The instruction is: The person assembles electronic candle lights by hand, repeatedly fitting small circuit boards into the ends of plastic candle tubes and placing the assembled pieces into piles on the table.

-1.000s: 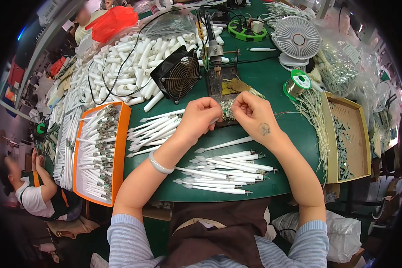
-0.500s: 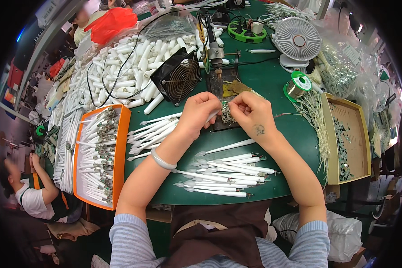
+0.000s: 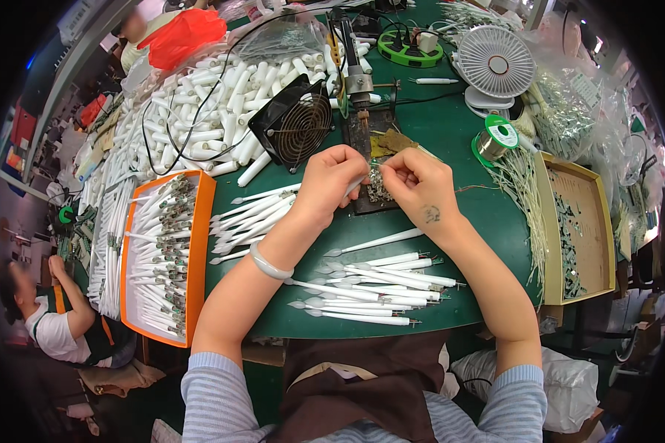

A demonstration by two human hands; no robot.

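Note:
Both hands are drawn together just below the tip of an upright soldering iron (image 3: 360, 96), clamped over a dark metal plate littered with solder scraps (image 3: 378, 193). My left hand (image 3: 334, 181) is closed around a white stick (image 3: 354, 184), of which only a short piece shows between the fingers. My right hand (image 3: 419, 183) pinches thumb against fingertips beside it; whatever it holds is too small to make out. Nearer to me lie several white tapered sticks (image 3: 377, 294) with thin wire ends on the right. Another group of white sticks (image 3: 262, 214) rests beyond my left forearm.
An orange box (image 3: 203, 258) of sticks with circuit boards stands at left, a cardboard box (image 3: 580, 288) with small boards at right. White tubes (image 3: 214, 111) are heaped behind a black fan (image 3: 292, 124). A solder spool (image 3: 495, 139) and white fan (image 3: 493, 65) stand right. A co-worker (image 3: 59, 317) sits left.
My right hand has shifted very slightly, its fingertips staying close to the left hand's. The head view has moved a touch; the sticks and boxes lie as before.

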